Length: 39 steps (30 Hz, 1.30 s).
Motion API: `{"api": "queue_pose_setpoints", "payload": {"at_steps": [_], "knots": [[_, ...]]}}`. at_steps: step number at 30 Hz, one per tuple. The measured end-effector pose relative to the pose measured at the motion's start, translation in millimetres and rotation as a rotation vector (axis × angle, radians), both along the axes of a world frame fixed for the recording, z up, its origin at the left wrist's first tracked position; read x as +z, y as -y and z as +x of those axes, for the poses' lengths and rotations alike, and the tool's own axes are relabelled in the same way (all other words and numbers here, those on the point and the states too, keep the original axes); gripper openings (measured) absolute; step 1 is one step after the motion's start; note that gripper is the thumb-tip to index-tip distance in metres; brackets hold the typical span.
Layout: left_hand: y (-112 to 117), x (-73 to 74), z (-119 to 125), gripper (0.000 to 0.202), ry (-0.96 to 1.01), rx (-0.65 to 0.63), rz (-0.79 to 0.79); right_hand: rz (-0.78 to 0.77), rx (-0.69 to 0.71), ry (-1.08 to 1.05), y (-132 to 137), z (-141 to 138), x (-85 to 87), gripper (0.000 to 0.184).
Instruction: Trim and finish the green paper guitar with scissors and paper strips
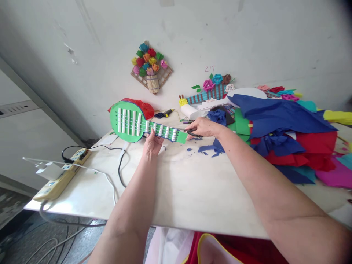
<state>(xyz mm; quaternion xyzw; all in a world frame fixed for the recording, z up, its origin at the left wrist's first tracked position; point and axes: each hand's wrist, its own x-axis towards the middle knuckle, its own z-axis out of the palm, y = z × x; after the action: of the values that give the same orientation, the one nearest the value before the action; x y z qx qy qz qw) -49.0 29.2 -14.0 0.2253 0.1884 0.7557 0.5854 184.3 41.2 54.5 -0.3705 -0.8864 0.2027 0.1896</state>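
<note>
Behind, pale wall [110, 55] hung with a paper-flower bouquet [148, 60]; below, cream bench [198, 198] strewn with blue paper scraps [216, 147]. From the head view: toy guitar [140, 126] in green, tilted over the bench, contact unclear. Gripped at the neck [164, 131], near the body, by the fingers of the left hand [153, 144]; met at the far end by black-handled scissors [194, 134], clasped in the right hand's [205, 127] fingers. Probably light, fairly stiff, with white strips [128, 122] easily dislodged. Best taken by neck edges or body rim.
</note>
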Motion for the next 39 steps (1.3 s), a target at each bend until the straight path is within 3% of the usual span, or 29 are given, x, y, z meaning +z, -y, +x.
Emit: {"api": "queue_pose_setpoints", "payload": {"at_steps": [12, 29, 39], "knots": [[-2, -2.7, -1, 0.018, -0.031, -0.008, 0.018, -0.244, 0.04, -0.07, 1, 0, 0.6, 0.051], [-1, -1.8, 0, 0.011, -0.087, 0.001, 0.017, -0.149, 0.054, -0.024, 3, -3, 2.0, 0.048], [1, 1.6, 0, 0.016, -0.07, 0.008, -0.007, 0.18, -0.106, 0.173, 9, -8, 7.7, 0.05]]}}
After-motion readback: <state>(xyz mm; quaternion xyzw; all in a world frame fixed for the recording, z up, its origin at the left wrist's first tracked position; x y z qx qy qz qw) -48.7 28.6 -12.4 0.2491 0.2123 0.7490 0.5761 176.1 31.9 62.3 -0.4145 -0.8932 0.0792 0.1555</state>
